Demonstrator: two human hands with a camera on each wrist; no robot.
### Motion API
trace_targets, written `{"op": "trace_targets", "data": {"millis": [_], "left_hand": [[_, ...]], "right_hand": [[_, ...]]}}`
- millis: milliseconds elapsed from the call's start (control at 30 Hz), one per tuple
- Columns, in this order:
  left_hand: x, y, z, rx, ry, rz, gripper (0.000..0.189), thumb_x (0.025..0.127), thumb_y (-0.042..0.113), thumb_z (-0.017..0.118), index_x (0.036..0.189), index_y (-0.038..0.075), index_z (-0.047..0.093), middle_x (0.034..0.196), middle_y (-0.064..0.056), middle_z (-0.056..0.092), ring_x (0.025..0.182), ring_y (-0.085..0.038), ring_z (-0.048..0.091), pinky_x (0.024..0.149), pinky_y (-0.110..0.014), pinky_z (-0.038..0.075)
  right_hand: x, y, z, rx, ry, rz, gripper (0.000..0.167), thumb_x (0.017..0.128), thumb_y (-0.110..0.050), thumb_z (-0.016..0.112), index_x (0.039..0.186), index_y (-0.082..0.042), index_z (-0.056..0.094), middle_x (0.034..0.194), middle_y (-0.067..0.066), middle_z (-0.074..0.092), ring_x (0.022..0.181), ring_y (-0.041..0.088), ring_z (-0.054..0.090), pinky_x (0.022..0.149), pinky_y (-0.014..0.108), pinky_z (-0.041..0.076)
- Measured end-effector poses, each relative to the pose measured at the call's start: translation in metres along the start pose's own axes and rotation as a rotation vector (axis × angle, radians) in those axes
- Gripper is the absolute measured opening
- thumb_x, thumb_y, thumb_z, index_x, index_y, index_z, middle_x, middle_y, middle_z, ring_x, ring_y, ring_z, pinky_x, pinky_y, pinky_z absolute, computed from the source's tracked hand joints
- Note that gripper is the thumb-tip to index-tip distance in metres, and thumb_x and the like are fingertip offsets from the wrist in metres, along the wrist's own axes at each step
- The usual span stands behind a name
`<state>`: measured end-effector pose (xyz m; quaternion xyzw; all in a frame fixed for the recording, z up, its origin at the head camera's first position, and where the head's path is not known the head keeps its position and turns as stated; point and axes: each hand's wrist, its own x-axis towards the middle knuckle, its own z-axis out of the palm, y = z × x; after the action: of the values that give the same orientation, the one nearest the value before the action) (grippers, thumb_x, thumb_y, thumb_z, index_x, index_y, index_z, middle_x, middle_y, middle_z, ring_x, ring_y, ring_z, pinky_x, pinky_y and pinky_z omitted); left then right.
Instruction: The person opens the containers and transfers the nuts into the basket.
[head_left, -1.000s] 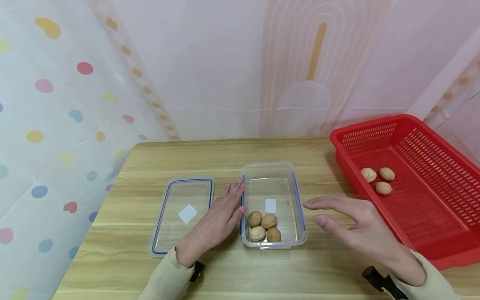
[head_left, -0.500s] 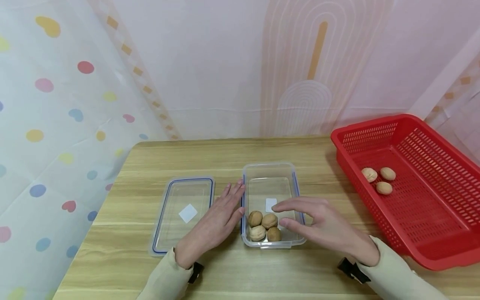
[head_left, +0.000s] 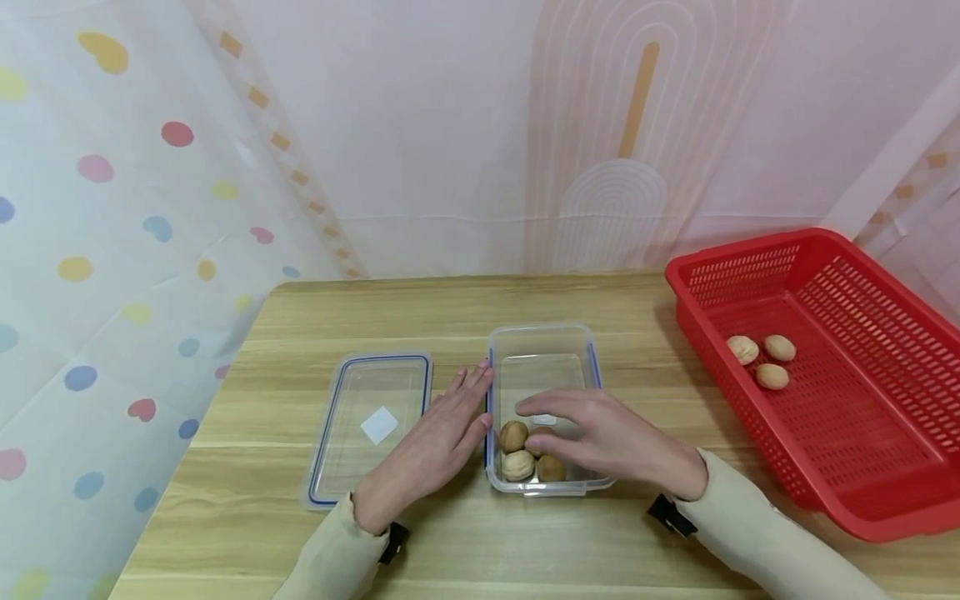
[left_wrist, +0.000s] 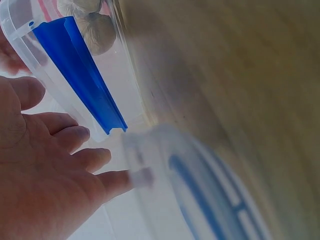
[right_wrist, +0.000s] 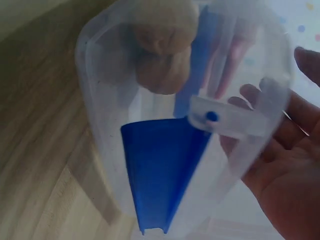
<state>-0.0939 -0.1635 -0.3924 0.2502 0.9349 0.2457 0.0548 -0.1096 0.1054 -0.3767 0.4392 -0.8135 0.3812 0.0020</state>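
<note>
A clear plastic food container (head_left: 543,367) with blue side clips stands uncovered on the table. Several walnuts (head_left: 517,465) sit together in its near left part. My left hand (head_left: 431,446) lies along the container's left side, its straight fingers at the rim; the left wrist view shows those fingers beside the blue clip (left_wrist: 75,75). Above the walnuts is my right hand (head_left: 607,433), fingers stretched forward, thumb tip overlapping one walnut and partly hiding it. Through the clear wall in the right wrist view, walnuts (right_wrist: 162,30) and relaxed fingers (right_wrist: 300,112) show.
Left of the container lies its clear lid (head_left: 382,383) with a blue seal and a white label. A red plastic basket (head_left: 712,358) at the right holds 3 walnuts (head_left: 772,377). A patterned cloth (head_left: 450,125) hangs behind the wooden table (head_left: 465,550).
My right hand has moved left from between the basket and the container to above the walnuts. The left hand has kept its place at the container's side.
</note>
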Motion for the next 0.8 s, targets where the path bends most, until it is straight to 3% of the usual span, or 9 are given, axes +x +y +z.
{"op": "trace_targets", "data": {"millis": [267, 633, 800], "left_hand": [[0.0, 0.001, 0.0, 0.001, -0.022, -0.021, 0.06, 0.114, 0.033, 0.039, 0.166, 0.009, 0.02, 0.172, -0.005, 0.01, 0.157, -0.036, 0.012, 0.12, -0.066, 0.024], [0.0, 0.001, -0.001, 0.008, -0.014, -0.01, 0.06, 0.114, 0.035, 0.038, 0.166, 0.009, 0.02, 0.172, -0.007, 0.012, 0.157, -0.036, 0.013, 0.119, -0.066, 0.025], [0.0, 0.002, -0.001, 0.008, -0.018, -0.012, 0.06, 0.114, 0.033, 0.038, 0.165, 0.009, 0.02, 0.172, -0.008, 0.012, 0.157, -0.038, 0.014, 0.121, -0.064, 0.024]], "right_hand": [[0.013, 0.008, 0.005, 0.003, -0.158, 0.088, 0.049, 0.102, -0.034, 0.067, 0.139, -0.002, 0.064, 0.141, 0.011, 0.064, 0.129, 0.026, 0.061, 0.108, 0.045, 0.05], [0.029, 0.012, 0.01, -0.086, -0.309, 0.155, 0.061, 0.101, -0.039, 0.068, 0.147, -0.001, 0.056, 0.15, 0.014, 0.056, 0.134, 0.026, 0.057, 0.111, 0.045, 0.047], [0.033, 0.015, 0.016, -0.098, -0.348, 0.151, 0.056, 0.102, -0.036, 0.067, 0.145, -0.002, 0.058, 0.148, 0.013, 0.058, 0.136, 0.026, 0.055, 0.113, 0.045, 0.046]]}}
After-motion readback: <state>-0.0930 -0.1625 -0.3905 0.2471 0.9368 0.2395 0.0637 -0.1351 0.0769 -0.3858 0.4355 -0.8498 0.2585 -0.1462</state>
